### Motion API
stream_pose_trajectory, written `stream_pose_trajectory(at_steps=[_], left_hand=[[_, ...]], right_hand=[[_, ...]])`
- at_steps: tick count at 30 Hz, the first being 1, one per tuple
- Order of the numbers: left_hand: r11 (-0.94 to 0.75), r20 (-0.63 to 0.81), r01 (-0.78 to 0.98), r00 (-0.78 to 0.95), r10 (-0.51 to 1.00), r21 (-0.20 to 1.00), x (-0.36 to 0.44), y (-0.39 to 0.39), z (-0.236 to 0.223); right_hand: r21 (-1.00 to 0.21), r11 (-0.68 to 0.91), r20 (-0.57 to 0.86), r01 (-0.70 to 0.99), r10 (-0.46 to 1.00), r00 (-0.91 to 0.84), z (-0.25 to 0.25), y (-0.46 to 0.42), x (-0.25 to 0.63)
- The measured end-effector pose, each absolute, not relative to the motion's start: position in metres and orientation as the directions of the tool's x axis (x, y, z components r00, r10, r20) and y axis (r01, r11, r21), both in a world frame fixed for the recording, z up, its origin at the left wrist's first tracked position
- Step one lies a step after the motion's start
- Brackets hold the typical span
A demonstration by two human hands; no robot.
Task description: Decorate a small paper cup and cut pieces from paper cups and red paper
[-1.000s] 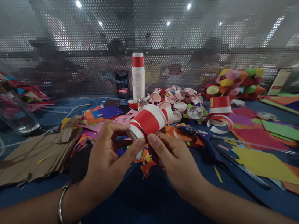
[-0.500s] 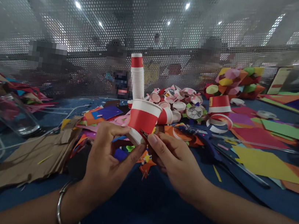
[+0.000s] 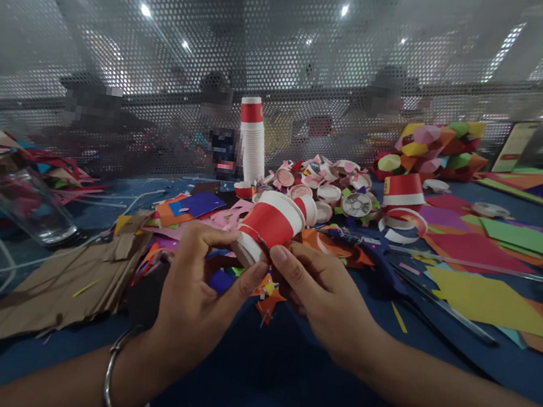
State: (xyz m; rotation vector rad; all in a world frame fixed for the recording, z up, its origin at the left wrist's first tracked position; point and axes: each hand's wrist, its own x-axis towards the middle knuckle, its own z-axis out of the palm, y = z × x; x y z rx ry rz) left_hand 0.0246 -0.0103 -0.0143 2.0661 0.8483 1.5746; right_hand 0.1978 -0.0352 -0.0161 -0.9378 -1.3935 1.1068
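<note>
A red and white paper cup (image 3: 274,221) is tilted to the right in front of me. My left hand (image 3: 203,288) grips the cup by its lower white end, thumb below and fingers behind. Against the right side of that end, my right hand (image 3: 320,291) is closed in a pinch. A thin dark edge shows on the cup by the right fingertips; what the pinch holds is mostly hidden. Just beyond the cup lies a heap of cut cup bottoms (image 3: 328,193). Behind it stands a tall stack of paper cups (image 3: 253,140).
Cardboard (image 3: 52,287) and a glass jar (image 3: 39,204) lie left. At right are a blue glue gun (image 3: 384,266), coloured paper sheets (image 3: 495,299), an upside-down cup piece (image 3: 405,190) and folded paper shapes (image 3: 431,145). A perforated metal screen (image 3: 172,48) stands behind.
The cup has tipped from nearly upright to leaning right, its wide end now lower. My hands stay at nearly the same place. The dark piece at my right fingertips shows less.
</note>
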Motion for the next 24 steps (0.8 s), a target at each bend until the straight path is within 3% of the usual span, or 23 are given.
stream_pose_trajectory(at_steps=[21,24], left_hand=[[-0.756,0.737,0.27,0.187,0.649,0.597,0.0246,-0.0105,-0.0122],[-0.736,0.718,0.236,0.173,0.674,0.634,0.0249,-0.0115,-0.0104]], right_hand=[[-0.96,0.278,0.277,-0.001,0.956,-0.095,-0.0159,-0.0331,0.1974],[-0.956,0.292,0.291,0.005,0.953,-0.086,-0.0144,-0.0335,0.1978]])
